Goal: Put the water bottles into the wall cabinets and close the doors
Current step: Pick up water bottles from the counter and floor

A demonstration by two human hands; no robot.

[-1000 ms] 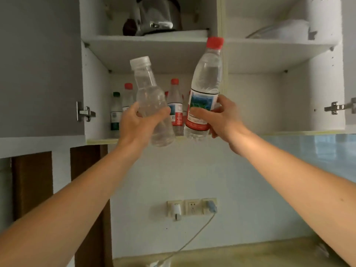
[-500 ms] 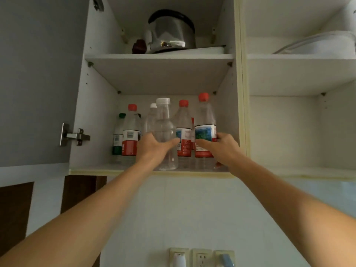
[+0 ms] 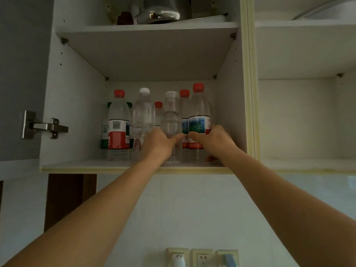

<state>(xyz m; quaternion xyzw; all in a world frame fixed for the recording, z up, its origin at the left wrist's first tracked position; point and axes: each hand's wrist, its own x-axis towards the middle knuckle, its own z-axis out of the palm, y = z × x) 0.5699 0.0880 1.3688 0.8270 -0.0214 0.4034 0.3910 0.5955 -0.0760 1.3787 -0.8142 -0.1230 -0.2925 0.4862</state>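
Note:
Both my hands reach into the open wall cabinet's lower shelf [image 3: 82, 164]. My left hand [image 3: 160, 144] grips a clear unlabelled bottle with a clear cap [image 3: 171, 116], standing upright on the shelf. My right hand [image 3: 212, 140] holds a red-capped bottle with a red and green label [image 3: 199, 112], upright at the shelf's right side. Several other bottles stand behind and to the left: a red-capped one [image 3: 118, 124], a clear white-capped one [image 3: 144, 112] and others partly hidden.
The grey cabinet door [image 3: 21, 74] hangs open at left with its hinge [image 3: 45, 126]. A metal pot [image 3: 159, 10] sits on the upper shelf. The right cabinet compartment [image 3: 296, 116] is open. Wall sockets [image 3: 202, 257] sit below on the tiled wall.
Both hands carried their bottles up from in front of the cabinet onto the lower shelf and pushed them further in. The camera view moved closer to the cabinet.

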